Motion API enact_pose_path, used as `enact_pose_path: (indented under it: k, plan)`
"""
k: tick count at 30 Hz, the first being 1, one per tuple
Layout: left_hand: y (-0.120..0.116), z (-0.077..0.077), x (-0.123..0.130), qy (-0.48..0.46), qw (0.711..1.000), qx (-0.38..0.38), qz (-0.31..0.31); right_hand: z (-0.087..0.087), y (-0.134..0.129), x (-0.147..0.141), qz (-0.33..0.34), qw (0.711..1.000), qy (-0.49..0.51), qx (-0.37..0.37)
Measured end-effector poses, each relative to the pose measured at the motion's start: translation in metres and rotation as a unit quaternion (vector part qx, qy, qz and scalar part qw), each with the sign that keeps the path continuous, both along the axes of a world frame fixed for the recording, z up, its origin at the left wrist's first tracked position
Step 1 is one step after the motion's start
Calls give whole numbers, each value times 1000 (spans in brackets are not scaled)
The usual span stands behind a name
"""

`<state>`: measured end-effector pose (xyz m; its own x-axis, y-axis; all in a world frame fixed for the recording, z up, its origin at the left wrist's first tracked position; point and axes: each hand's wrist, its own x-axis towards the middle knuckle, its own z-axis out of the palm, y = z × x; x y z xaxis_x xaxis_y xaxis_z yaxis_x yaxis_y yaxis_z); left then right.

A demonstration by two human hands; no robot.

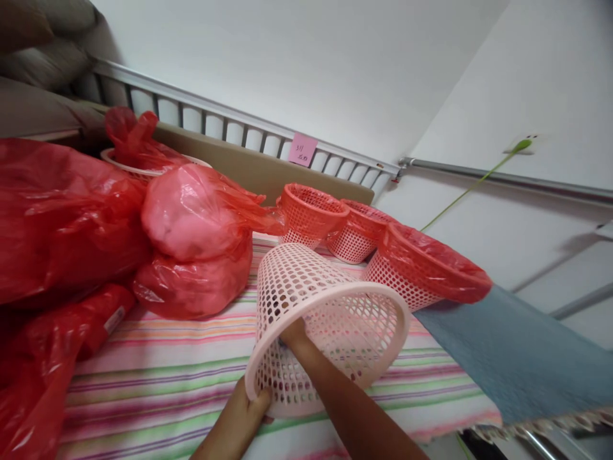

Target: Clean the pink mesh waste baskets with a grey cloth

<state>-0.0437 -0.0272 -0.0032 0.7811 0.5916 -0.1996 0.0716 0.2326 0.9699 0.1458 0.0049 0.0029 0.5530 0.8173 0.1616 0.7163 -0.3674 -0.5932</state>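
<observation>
A pale pink plastic waste basket (299, 271) with a mesh of holes lies tipped on the striped cloth, its mouth facing me. My left hand (249, 406) is closed on the lower left of its rim, with the thumb inside. My right hand (293, 332) reaches through the mouth and is at the inner left wall. A small bluish bit shows under its fingers; the fingers are mostly hidden, and what they hold is too small to make out.
Behind the basket stand three baskets lined with red bags, one of them at the right (431, 262). Stuffed red plastic bags (191, 217) crowd the left. The striped cloth (167, 377) overlaps a blue cloth (483, 351). A pink note (302, 149) hangs on the slatted rail.
</observation>
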Motion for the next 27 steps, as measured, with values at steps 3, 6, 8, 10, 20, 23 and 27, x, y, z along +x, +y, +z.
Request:
enact_pose_path:
  k: [3,6,8,10,20,23,27]
  plan:
    - [-1,0,1,1,1000,1,10,4,-21,-13,-1,1000,1,-15]
    - [-1,-1,1,8,1000,2,18,7,-50,-30,12,1000,10,-14]
    - [-1,-1,0,11,1000,2,17,6,-68,-41,22,999,27,-7]
    - [-1,0,-2,10,1000,7,4,2,-83,-48,30,999,40,-4]
    - [0,-3,2,17,998,-22,48,8,-67,-49,34,998,48,29]
    - [0,-3,3,30,996,-29,75,9,-51,-44,21,999,31,22]
    - [-1,-4,3,30,995,-34,87,4,-28,-30,0,1000,21,6]
